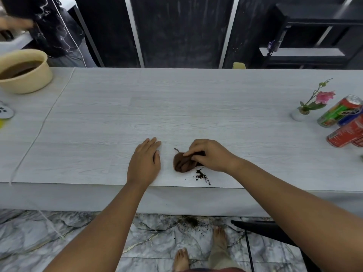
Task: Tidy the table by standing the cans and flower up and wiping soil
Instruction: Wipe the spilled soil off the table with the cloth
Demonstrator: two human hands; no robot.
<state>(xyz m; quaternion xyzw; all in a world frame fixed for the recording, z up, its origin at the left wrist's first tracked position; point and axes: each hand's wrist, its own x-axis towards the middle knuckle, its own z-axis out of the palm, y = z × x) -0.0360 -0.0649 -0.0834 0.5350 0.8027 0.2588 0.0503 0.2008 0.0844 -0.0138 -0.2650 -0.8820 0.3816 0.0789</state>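
My right hand (211, 154) presses a crumpled brown cloth (183, 162) onto the pale wood-grain table (117, 118) near its front edge. Just to the cloth's right, a small patch of dark soil (202, 176) lies close to the edge. Flat on the table to the left of the cloth rests my left hand (145, 160), fingers together, holding nothing. At the far right a pink flower (325, 97) stands upright in a small white pot (298, 113). Beside it stand several cans: a green-red one (339, 111), a blue one (351, 117) and a red one (346, 134).
A beige bowl of brown soil (23, 71) sits at the back left, with a white cord (42, 128) running across the table beside it. Spilled soil (189, 221) lies on the marble floor by my bare feet. A black chair (263, 230) stands at right. Another person (49, 22) stands back left.
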